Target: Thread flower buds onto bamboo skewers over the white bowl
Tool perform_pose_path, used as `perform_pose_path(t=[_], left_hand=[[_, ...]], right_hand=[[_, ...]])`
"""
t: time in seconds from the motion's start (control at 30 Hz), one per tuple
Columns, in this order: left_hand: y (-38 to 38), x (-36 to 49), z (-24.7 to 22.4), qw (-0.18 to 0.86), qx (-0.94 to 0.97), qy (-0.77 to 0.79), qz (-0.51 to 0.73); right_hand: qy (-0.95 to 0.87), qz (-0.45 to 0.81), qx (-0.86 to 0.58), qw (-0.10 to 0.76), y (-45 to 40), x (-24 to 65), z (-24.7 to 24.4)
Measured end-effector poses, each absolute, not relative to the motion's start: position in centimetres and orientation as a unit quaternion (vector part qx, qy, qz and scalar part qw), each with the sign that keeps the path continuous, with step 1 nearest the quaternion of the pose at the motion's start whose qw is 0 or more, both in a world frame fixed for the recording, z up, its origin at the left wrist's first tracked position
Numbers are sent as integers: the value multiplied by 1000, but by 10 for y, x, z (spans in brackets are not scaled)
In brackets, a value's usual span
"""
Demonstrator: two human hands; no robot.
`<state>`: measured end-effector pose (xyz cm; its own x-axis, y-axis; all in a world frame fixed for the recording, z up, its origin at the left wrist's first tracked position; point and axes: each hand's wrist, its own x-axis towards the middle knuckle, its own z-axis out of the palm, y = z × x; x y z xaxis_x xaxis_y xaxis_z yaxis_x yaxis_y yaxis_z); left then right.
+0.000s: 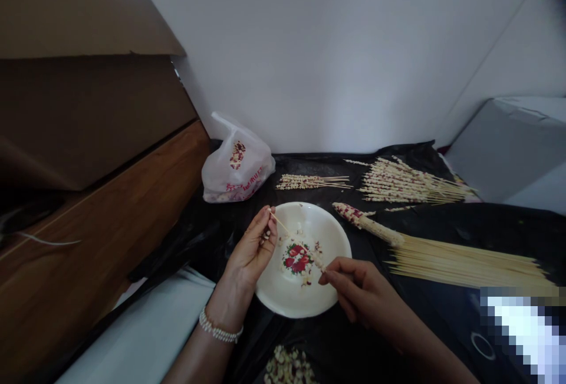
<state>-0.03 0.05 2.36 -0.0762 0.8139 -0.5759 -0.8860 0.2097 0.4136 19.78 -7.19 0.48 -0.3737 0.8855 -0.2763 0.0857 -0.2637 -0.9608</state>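
Observation:
Over a white bowl [274,292] with a red printed pattern, my left hand [255,242] pinches a thin wooden skewer [279,220] that slants down to the right. Small pale kernels show between its curled fingers. My right hand [354,284], at the bowl's right side, pinches the end of a short row of pale pieces [318,260]. Whether this row sits on the same skewer, I cannot tell. Loose pale and dark red kernels [306,279] lie in the bowl.
Behind the bowl are a white plastic bag [239,171], a small bundle of beaded skewers [300,181] and a larger one [393,180]. Bare skewers [464,260] lie right, near a thick beaded bundle [371,225]. A kernel pile [289,366] is in front; cardboard [88,118] stands left.

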Motion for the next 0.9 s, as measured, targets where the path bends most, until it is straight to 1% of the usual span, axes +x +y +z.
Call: perform_pose_path(t=[0.57, 0.9], left_hand=[[1, 2, 23, 660, -25, 398, 637], [0, 2, 21, 657, -22, 405, 635]], right_hand=[[-514, 645, -479, 301, -73, 196, 4], [-514, 645, -474, 310, -73, 195, 3]])
